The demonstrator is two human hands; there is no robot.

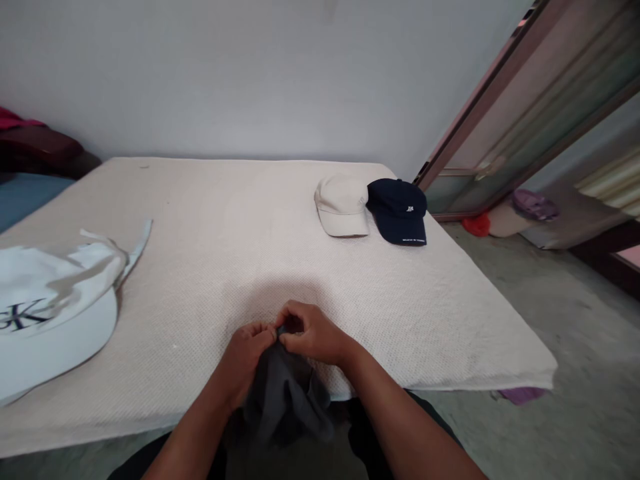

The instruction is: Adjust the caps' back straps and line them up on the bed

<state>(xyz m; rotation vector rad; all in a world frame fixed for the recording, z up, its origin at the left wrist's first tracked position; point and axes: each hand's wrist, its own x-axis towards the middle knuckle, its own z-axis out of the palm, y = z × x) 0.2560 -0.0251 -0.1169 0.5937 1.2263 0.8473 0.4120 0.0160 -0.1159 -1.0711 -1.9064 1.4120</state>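
Note:
My left hand (250, 347) and my right hand (313, 333) meet at the front edge of the bed-like surface, fingers pinched on the upper edge of a dark grey cloth item (280, 397). The cloth hangs in loose folds below my hands, over my lap; its exact kind does not show. Further back on the right, a beige cap (343, 203) sits beside a navy cap (397, 210) with small white lettering. At the left edge lies a white hat (65, 320) with a wide brim, dark letters and a loose strap, partly cut off by the frame.
A cream textured cover (210, 247) spreads over the broad surface in front of me, up against a pale wall (240, 80). Bluish fabric (30, 193) and dark red items are at the far left. On the right are concrete floor (530, 293), a doorway and a purple bundle (535, 205).

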